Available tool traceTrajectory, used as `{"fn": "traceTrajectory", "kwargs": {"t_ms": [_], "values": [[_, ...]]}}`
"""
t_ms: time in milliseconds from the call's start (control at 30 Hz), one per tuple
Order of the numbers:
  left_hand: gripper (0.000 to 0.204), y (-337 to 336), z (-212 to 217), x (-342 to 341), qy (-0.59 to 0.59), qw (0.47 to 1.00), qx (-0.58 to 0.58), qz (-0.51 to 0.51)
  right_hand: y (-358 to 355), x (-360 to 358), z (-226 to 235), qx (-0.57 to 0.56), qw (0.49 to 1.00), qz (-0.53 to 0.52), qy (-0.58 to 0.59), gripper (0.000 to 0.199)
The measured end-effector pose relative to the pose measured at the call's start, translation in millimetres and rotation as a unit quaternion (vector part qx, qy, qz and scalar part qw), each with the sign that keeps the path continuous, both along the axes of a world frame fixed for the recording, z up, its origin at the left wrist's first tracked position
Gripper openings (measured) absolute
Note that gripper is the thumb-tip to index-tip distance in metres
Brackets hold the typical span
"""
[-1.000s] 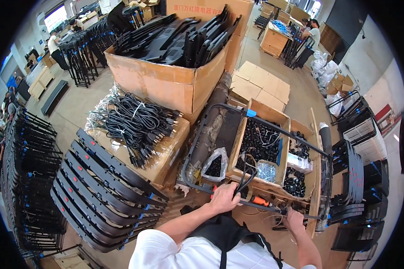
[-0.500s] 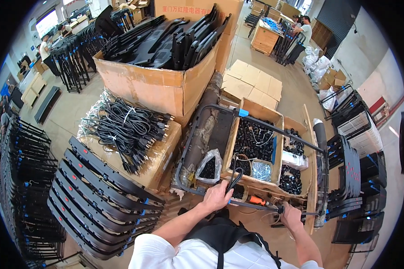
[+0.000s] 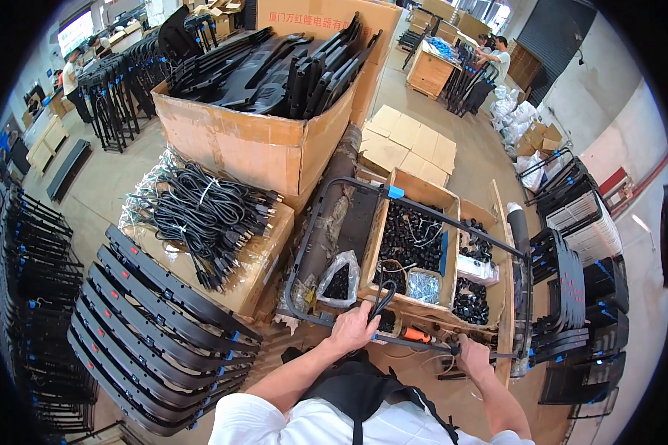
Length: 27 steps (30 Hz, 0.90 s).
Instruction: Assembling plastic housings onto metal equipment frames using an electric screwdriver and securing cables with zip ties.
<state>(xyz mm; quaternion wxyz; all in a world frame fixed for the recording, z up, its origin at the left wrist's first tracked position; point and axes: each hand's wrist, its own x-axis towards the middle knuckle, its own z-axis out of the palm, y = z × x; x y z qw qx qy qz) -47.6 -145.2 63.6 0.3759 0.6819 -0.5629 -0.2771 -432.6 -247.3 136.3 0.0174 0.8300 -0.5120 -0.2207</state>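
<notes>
A black tubular frame point(image 3: 460, 220) with blue bands lies across the workbench in front of me. My left hand point(image 3: 352, 328) is closed at the frame's near left corner, with a looped black cable point(image 3: 382, 294) standing up out of its fingers. Farther right along the near tube, my right hand point(image 3: 473, 356) is closed on something small and dark beside the tube; its fingers partly hide it. Between my hands, just beyond the tube, lies an orange-handled tool point(image 3: 417, 335).
Beyond the near tube stands a wooden bin point(image 3: 444, 305) with black fittings and screws. A bag of black parts point(image 3: 339, 280) sits left of it. Farther left are bundled black cables point(image 3: 204, 204), stacked black panels point(image 3: 148, 334) and a large carton point(image 3: 230, 141) of black parts.
The whole view has shifted slightly. Both hands keep their places on the frame, and the cable loop still rises from my left hand.
</notes>
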Motion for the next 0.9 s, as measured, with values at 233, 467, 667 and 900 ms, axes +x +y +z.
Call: {"fn": "traceTrajectory", "kwargs": {"t_ms": [233, 467, 667, 900], "values": [[0.033, 1, 2, 5, 0.000, 1.000, -0.020, 0.000, 18, 25, 14, -0.008, 0.999, -0.016, -0.044, 0.025], [0.030, 1, 5, 3, 0.021, 0.999, 0.025, -0.003, 17, 24, 12, -0.011, 0.999, -0.024, -0.033, 0.028], [0.032, -1, 1, 4, 0.011, 1.000, -0.013, -0.012, 6, -5, -13, 0.098, 0.980, -0.055, 0.166, 0.041], [0.031, -1, 7, 4, 0.036, 0.999, 0.014, -0.016, 3, 2, -18, 0.067, 0.987, -0.069, 0.127, 0.042]]}}
